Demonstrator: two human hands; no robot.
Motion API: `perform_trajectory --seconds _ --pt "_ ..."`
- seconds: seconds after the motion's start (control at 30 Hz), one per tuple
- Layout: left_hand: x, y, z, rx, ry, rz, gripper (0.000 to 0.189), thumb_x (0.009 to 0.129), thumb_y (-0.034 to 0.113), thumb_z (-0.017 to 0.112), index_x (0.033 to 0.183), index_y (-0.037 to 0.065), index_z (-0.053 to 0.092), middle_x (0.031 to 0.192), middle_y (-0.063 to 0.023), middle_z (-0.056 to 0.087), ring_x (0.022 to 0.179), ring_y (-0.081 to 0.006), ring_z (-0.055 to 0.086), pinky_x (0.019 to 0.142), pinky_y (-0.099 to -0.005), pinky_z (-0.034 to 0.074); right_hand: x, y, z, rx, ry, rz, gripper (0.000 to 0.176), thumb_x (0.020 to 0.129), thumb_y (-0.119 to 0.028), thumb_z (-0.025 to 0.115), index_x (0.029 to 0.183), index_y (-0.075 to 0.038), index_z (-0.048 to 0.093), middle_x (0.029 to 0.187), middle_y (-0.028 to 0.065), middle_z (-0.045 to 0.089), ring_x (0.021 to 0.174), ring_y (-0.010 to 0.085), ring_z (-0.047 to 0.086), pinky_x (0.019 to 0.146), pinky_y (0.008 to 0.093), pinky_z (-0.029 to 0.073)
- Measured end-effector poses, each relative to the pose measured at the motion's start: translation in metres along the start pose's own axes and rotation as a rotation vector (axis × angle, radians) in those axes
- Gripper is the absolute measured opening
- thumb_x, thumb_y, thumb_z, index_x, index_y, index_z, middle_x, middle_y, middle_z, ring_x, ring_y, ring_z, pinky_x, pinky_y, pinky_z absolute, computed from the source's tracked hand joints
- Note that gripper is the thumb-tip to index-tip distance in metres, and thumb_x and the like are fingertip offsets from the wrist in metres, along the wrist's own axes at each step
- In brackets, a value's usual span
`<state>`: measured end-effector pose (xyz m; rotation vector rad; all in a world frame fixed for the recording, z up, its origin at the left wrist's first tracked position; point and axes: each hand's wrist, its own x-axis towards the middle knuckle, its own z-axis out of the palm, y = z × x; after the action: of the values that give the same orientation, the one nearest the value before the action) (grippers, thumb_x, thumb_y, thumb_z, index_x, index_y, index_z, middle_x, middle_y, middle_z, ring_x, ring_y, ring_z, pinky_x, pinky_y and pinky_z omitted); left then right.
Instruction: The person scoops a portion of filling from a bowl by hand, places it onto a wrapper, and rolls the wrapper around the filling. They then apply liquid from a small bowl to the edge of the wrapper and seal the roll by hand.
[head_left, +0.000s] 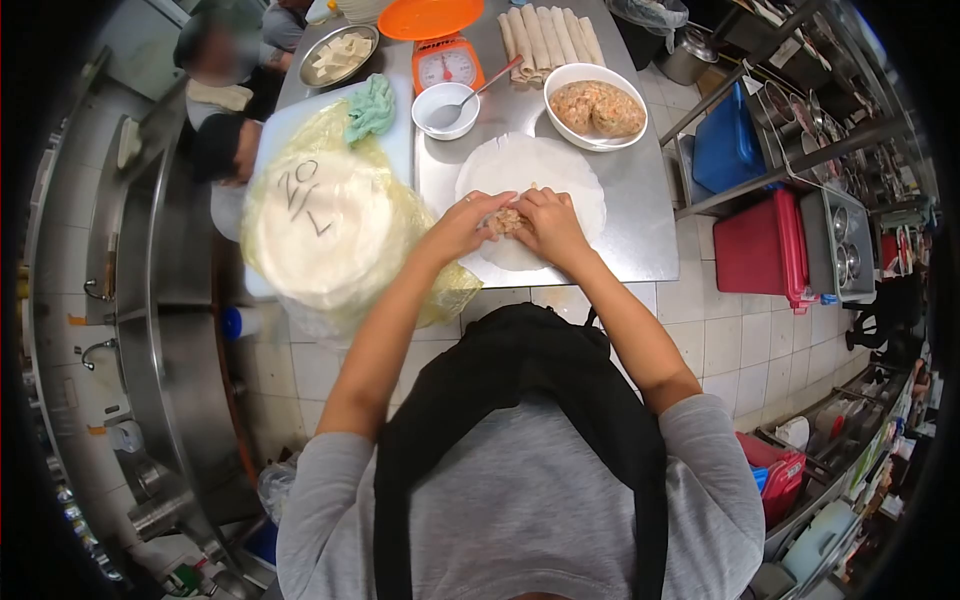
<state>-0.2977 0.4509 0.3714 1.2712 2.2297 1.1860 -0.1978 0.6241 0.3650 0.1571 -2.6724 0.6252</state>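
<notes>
Left grip point(463, 228) and right grip point(553, 224): fingers curled narrow, holding the minced filling point(506, 222) between them on the round wrapper point(490, 163), flat on the steel surface point(640, 243). Caution: uneven finger pressure could scatter filling; excess force or moisture could tear the wrapper.

Handwriting point(304, 195) on the yellowish bag point(445, 292) seems to read "20" (strokes below unclear); the scale dial point(446, 70) is too small.
</notes>
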Motion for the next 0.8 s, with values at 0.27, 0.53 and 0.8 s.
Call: perform_trajectory --seconds 0.27,0.53,0.8 --pt "-0.014 0.012 0.008 -0.010 0.266 0.032 0.048 0.069 0.002 0.073 0.115 0.005 0.061 0.093 -0.0119 0.066 0.093 -0.0272 0.062 0.084 -0.0346 0.049 0.001 -0.002 -0.002 0.107 0.079 0.028 0.016 0.071 -0.021 0.070 0.082 -0.011 0.071 0.087 0.0019 0.064 0.092 0.0198 0.055 0.084 0.0414 0.034" --pt "-0.016 -0.003 -0.002 0.059 0.215 0.120 0.044 0.067 0.007 0.077 0.109 0.004 0.063 0.104 -0.0120 0.065 0.096 -0.0281 0.062 0.084 -0.0349 0.049 0.011 -0.011 -0.010 0.017 -0.090 0.077 0.019 0.070 -0.018 0.070 0.087 -0.009 0.070 0.092 0.0030 0.064 0.094 0.0215 0.055 0.086 0.0416 0.036" --pt "-0.008 0.001 0.009 -0.027 0.082 -0.051 0.063 0.068 0.011 0.077 0.125 0.010 0.052 0.103 -0.0107 0.066 0.099 -0.0272 0.060 0.086 -0.0356 0.048 -0.004 0.015 -0.010 0.083 -0.192 0.099 0.030 0.069 -0.016 0.073 0.097 -0.007 0.067 0.104 0.0078 0.061 0.094 0.0267 0.055 0.083 0.0380 0.042"
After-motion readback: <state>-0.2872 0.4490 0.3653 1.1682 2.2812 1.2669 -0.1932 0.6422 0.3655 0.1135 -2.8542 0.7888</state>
